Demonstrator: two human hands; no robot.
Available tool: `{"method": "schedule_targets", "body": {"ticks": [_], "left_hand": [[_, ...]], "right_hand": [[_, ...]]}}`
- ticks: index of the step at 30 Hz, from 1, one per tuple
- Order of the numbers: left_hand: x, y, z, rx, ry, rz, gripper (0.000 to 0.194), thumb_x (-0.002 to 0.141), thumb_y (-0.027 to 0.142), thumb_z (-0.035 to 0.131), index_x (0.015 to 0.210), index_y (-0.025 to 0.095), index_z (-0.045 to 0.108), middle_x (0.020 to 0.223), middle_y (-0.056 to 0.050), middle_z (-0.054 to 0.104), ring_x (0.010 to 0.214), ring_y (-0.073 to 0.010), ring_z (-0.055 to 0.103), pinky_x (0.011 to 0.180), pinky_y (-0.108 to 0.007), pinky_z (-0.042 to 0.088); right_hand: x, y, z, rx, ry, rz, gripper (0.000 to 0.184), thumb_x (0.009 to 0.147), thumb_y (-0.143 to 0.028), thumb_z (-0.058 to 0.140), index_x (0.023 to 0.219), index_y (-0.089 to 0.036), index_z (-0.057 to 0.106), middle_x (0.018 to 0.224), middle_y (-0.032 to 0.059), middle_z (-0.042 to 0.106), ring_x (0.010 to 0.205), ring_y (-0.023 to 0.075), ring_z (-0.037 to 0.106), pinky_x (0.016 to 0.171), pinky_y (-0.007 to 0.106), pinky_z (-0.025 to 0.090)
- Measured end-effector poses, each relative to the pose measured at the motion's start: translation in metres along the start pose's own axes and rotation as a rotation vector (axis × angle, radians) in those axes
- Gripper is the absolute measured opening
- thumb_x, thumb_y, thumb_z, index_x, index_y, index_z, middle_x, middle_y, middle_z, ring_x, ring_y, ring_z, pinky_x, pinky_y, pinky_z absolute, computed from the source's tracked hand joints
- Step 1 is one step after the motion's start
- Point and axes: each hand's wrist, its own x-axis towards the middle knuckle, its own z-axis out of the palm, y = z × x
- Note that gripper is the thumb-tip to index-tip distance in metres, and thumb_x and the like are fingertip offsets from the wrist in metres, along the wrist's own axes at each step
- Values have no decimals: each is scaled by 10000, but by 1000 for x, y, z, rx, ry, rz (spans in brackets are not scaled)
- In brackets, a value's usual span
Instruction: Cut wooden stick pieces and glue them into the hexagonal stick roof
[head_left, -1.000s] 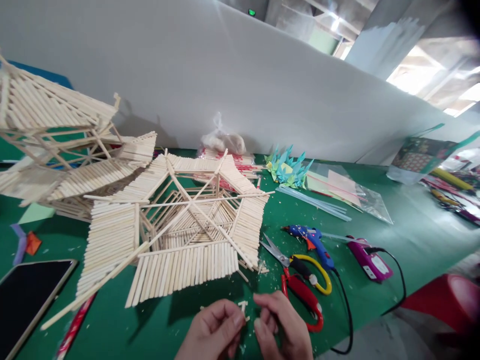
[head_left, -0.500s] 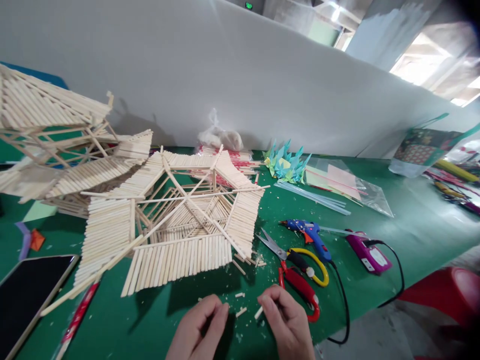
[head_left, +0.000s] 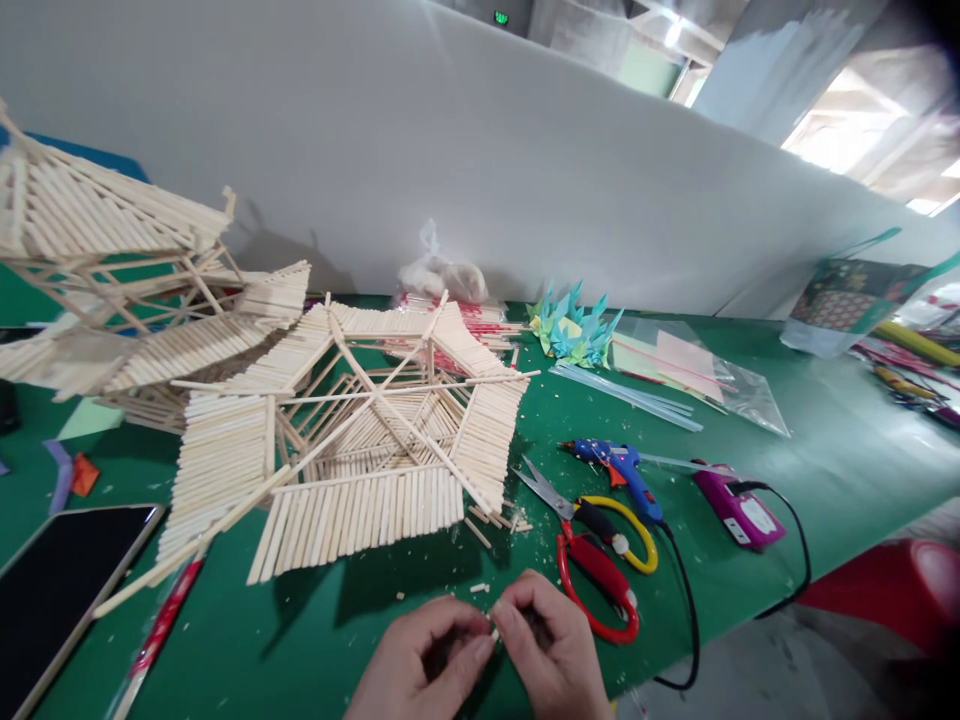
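Half a second ago the hands were apart; now the left hand [head_left: 424, 660] and the right hand [head_left: 551, 645] have come together, fingertips meeting at a short wooden stick piece [head_left: 495, 635]. Earlier, right fingers held such a piece alone. Left fingertips now cover where the nearer loose piece lay.

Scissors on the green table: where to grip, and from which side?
Likely the red handle, from the near side by the right hand. Both handles lie nearer, while the blades point away toward the stick model. The glue gun lies just beyond the yellow handle, so the red one looks freer.
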Motion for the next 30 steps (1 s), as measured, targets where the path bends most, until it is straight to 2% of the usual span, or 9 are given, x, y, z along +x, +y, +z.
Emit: {"method": "schedule_targets", "body": {"ticks": [3, 5, 6, 7, 10, 16, 24, 27, 30], "left_hand": [[5, -2, 4, -311, -15, -143, 208, 634, 322, 699, 514, 162, 639, 483, 27, 552, 468, -112, 428, 473, -222, 293], [9, -4, 6, -411, 3, -185, 237, 630, 329, 708, 498, 155, 618, 453, 36, 552, 407, -78, 387, 438, -206, 251], [10, -5, 6, -442, 15, -193, 238, 643, 331, 700, 509, 153, 617, 451, 38, 558, 392, -65, 374, 434, -198, 243], [11, -5, 6, -483, 25, -204, 232, 656, 328, 692, 524, 150, 621, 454, 40, 562, 387, -55, 366, 435, -190, 242], [13, -4, 3, -610, 40, -244, 205, 667, 309, 687, 558, 144, 631, 478, 35, 571, 402, -44, 376, 447, -168, 261], [15, -2, -1, -765, 65, -301, 174, 628, 270, 728, 568, 128, 648, 529, 4, 596, 441, -53, 426, 484, -170, 345], [16, -9, -2, -797, 120, -274, 135, 651, 247, 718, 601, 136, 659, 526, 20, 598, 430, -43, 414, 455, -157, 314], [17, -10, -4, -779, 124, -249, 156, 649, 258, 717, 597, 125, 653, 502, 21, 589, 402, -37, 387, 432, -162, 273], [16, -10, -5, -758, 148, -225, 148, 666, 256, 705, 625, 122, 658, 517, 19, 589, 421, -40, 403, 456, -166, 282]], "right_hand": [[8, -2, -7, -67, -60, -47, 239, 814, -334, 485, 658, -173, 570, 589, -13, 498, 503, 102, 441, 459, 200, 341], [19, -3, -20, -275, -104, -98, 210, 858, -307, 437, 810, -179, 596, 677, 8, 570, 575, 116, 519, 510, 195, 402], [26, -3, -27, -481, -95, -129, 215, 888, -278, 390, 927, -185, 579, 760, 22, 600, 647, 123, 554, 570, 199, 432], [33, -3, -35, -568, -80, -144, 201, 887, -245, 393, 968, -179, 564, 826, 41, 607, 721, 139, 563, 637, 219, 442], [51, -3, -52, -735, -131, -183, 162, 856, -187, 445, 929, -194, 589, 904, 54, 603, 862, 189, 543, 767, 289, 416], [69, -7, -56, -1018, -283, -199, 128, 835, -187, 479, 798, -196, 601, 824, 63, 606, 787, 230, 533, 685, 329, 406], [77, -25, -48, -1174, -405, -177, 147, 826, -128, 476, 775, -169, 608, 745, 83, 640, 724, 234, 582, 614, 297, 400], [80, -29, -42, -1147, -439, -179, 193, 797, -59, 449, 756, -153, 613, 751, 115, 649, 736, 247, 585, 633, 309, 398], [83, -30, -40, -1047, -455, -166, 176, 696, -13, 498, 751, -135, 612, 744, 125, 643, 738, 250, 573, 655, 320, 393]]}}
